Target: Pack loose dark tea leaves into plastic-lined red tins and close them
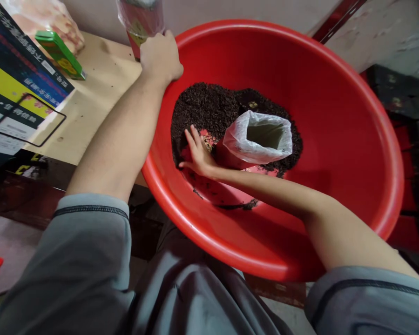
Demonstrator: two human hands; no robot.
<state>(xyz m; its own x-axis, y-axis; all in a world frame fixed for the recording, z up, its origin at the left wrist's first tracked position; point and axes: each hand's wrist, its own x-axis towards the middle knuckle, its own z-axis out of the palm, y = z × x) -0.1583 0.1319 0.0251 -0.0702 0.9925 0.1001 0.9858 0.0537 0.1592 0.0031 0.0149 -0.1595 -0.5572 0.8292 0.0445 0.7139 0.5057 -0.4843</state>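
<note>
A large round red plastic tub (342, 116) stands before me, with dark loose tea leaves (206, 104) heaped on its far and left side. My right hand (199, 156) reaches low into the tub, palm down and fingers spread against the leaves' near edge. Just right of it, a red box with an open clear plastic liner (268, 135) stands among the leaves; its mouth faces up. My left hand (162, 58) is closed at the tub's upper left rim, fingertips hidden. Right behind that hand is another red plastic-lined container (139, 23).
Left of the tub, a wooden board (104, 79) holds a green packet (60, 53), a large printed carton (21, 88) and a plastic bag (45, 18). Dark boxes (401, 97) are stacked at the right. A wall rises behind the tub.
</note>
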